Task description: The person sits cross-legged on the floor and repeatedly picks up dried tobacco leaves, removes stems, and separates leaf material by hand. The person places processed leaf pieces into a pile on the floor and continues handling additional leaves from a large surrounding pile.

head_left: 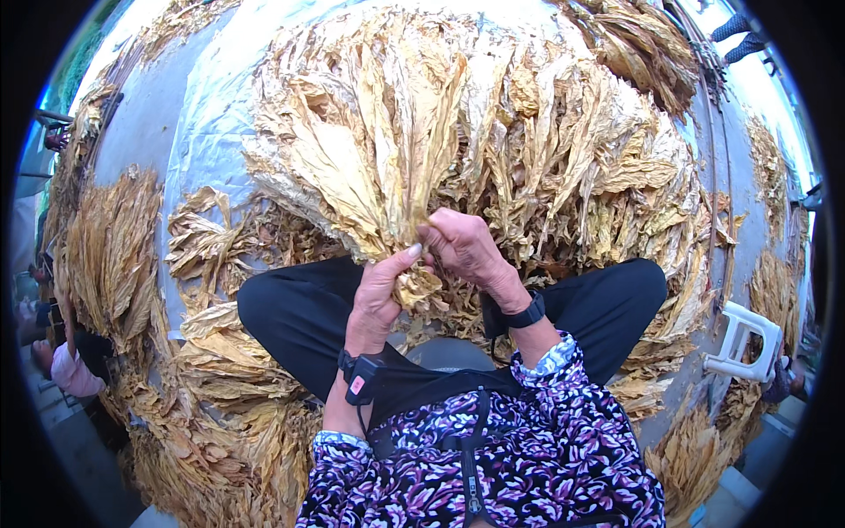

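Head view, person seated with knees apart in black trousers [299, 312], floral purple jacket [493, 458] at the near edge.

Both hands meet at centre over the lap. Left hand [380, 295]: fingers curled around the stem end of a bundle of dried yellow tobacco leaves [370, 150], thumb raised against the stems. Right hand [465, 246]: fingers clenched on the same stem end from the right, just above the left hand (the two hands touch or nearly so; cannot tell which). The bundle fans upward and away from the hands, toward the far side, its blades hanging together and slightly left of centre.

Each wrist carries a black band; the left one bears a small black device [361, 380].

Surroundings: a large heap of loose tobacco leaves [581, 167] lies far and right, on a pale plastic sheet [207, 132]. Stacked leaf piles [110, 246] sit at left and near left. A white plastic stool [748, 343] lies tipped at the right edge.
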Available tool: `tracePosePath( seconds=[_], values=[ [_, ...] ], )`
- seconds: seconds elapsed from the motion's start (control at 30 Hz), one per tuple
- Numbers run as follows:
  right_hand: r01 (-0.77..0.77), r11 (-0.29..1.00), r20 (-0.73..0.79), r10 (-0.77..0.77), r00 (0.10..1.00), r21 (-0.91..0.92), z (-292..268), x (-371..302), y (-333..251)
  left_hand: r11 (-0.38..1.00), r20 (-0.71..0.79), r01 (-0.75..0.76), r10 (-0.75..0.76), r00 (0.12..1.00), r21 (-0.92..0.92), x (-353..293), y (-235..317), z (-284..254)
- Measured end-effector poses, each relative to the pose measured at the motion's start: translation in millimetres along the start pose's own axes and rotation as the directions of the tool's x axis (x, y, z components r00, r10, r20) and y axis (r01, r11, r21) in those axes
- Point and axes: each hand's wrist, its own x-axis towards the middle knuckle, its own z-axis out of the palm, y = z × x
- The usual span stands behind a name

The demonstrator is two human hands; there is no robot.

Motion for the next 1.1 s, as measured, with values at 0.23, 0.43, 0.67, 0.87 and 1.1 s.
tracePosePath(
  seconds=[0.23, 0.43, 0.67, 0.87, 1.1],
  values=[
    [-0.197, 0.956, 0.372, 0.268, 0.889, -0.218, 27.8, -24.6, 61.3, 0.874, 0.149, -0.253, 0.340, 0.929, -0.416, -71.5, 93.3, 41.5],
    [-0.393, 0.915, 0.162, 0.377, 0.912, 0.086, 104.7, 24.9, 102.7, 0.770, 0.192, -0.497, 0.601, 0.776, -0.401, -73.8, 143.7, 28.9],
    [-0.490, 0.867, -0.005, 0.492, 0.871, 0.092, 180.4, 124.9, 138.4, 0.775, -0.014, -0.611, 0.617, 0.787, -0.161, -52.3, 149.0, 15.6],
    [-0.708, 0.703, 0.065, 0.712, 0.700, -0.069, 201.3, 171.2, 140.9, 0.815, -0.138, -0.529, 0.511, 0.849, -0.236, -52.5, 150.5, 17.8],
    [-0.509, 0.858, -0.151, 0.514, 0.844, 0.072, 123.4, 98.5, 154.6, 0.834, -0.149, -0.476, 0.452, 0.879, -0.280, -51.4, 150.5, 14.0]
  ],
)
